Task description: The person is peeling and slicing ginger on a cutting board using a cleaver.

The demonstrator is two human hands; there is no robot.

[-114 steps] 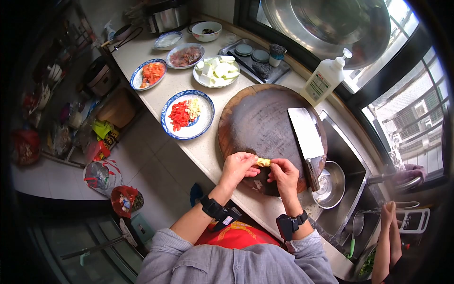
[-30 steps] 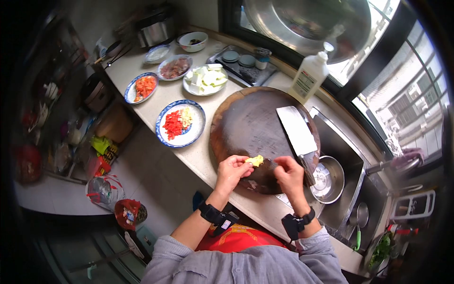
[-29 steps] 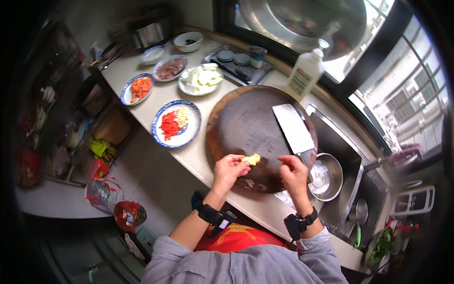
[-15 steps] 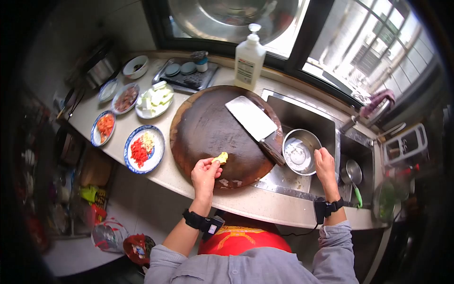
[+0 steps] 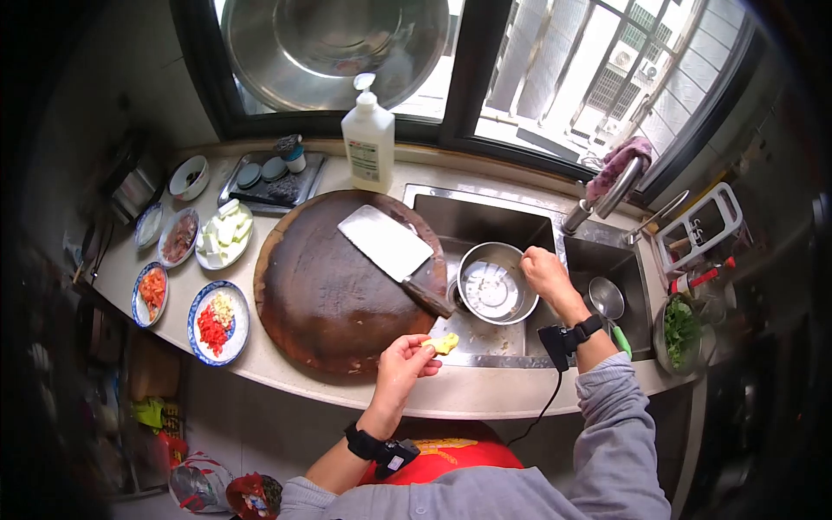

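Note:
Between the fingertips of my left hand (image 5: 404,368) is a small yellow piece (image 5: 443,343), probably ginger, above the counter's front strip beside the sink. My right hand (image 5: 546,275) grips the right rim of a round metal pot (image 5: 497,283) over the left sink basin. The pot's bottom looks wet and shiny. A cleaver (image 5: 386,243) lies flat on the round wooden chopping board (image 5: 334,295), its dark handle pointing toward the pot.
At left stand plates of chopped red and pale bits (image 5: 218,323), orange pieces (image 5: 150,295), meat (image 5: 179,237) and white-green chunks (image 5: 224,234). A pump bottle (image 5: 368,149) stands behind the board. The faucet (image 5: 620,186), ladle (image 5: 606,298) and greens bowl (image 5: 682,334) are at right.
The view has turned to the right. My left hand has moved the yellow piece from over the board to beside the sink. The pot has shifted slightly away from the sink's front edge.

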